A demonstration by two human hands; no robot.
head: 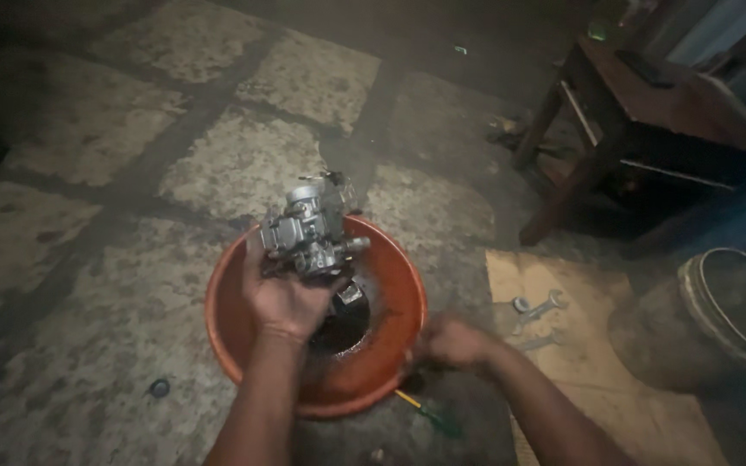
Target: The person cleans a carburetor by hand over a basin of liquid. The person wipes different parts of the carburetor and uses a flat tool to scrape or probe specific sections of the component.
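While the left hand [282, 298] grips a grey metal pump body [311, 233] above the orange basin [395, 280], likely so drips fall inside, the right hand [452, 341] blurs at the basin's rim, fingers unreadable.

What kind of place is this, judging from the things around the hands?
Probably a small repair workshop. The left hand holds a grey metal engine part over an orange basin of dark liquid, and spanners lie on cardboard on the stained concrete floor.
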